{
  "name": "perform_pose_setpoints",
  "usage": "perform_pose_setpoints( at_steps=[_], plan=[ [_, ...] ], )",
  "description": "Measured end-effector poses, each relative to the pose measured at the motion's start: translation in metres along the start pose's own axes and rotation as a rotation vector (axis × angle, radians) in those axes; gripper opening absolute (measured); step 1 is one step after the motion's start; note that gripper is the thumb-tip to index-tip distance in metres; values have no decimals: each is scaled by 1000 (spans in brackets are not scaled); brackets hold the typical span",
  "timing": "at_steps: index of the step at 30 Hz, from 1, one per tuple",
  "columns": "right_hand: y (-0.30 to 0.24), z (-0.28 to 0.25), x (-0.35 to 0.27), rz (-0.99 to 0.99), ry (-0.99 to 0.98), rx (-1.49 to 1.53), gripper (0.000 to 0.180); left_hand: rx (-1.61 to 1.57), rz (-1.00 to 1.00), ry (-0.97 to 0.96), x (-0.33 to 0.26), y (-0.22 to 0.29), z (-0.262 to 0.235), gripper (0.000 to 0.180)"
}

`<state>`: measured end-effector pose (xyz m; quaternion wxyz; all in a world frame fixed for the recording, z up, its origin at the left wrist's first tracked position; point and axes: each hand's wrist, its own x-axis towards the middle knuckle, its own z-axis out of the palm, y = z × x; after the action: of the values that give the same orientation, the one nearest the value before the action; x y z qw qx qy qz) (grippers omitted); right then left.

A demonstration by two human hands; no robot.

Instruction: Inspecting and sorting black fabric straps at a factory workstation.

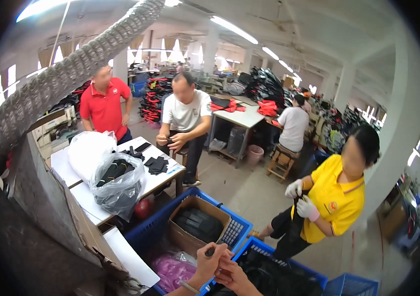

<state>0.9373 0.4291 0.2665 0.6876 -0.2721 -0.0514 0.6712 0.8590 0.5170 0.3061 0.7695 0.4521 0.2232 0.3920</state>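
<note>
My left hand (pixel 209 262) is closed, with a small black piece (pixel 210 252) showing between its fingers; its exact kind is too small to tell. Fingertips drawn together, my right hand (pixel 235 277) meets the left just below it, and what it pinches is hidden. Both hands are above two blue plastic crates. The left crate (pixel 239 231) bears a cardboard box (pixel 176 215) of black moulded-looking parts (pixel 199 224) and a pink plastic bag (pixel 173 270). Black material (pixel 269 276) fills the right crate (pixel 318 279).
A white table (pixel 82 196) at left carries plastic bags (pixel 117 185) and black pieces (pixel 156 165). A person in yellow (pixel 341 197) with white gloves stands at right, handling black material. Others sit or stand beyond. A thick flexible duct (pixel 72 74) hangs upper left.
</note>
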Motion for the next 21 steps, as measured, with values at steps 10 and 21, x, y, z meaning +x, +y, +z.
perform_pose_setpoints(
  at_steps=[10,21],
  plan=[
    [-5,-6,18,426,-440,37,41,-271,-217,-307,12,28,-17,43],
    [13,36,11,324,-560,337,44,-178,191,-91,2,44,-23,26]
  ],
)
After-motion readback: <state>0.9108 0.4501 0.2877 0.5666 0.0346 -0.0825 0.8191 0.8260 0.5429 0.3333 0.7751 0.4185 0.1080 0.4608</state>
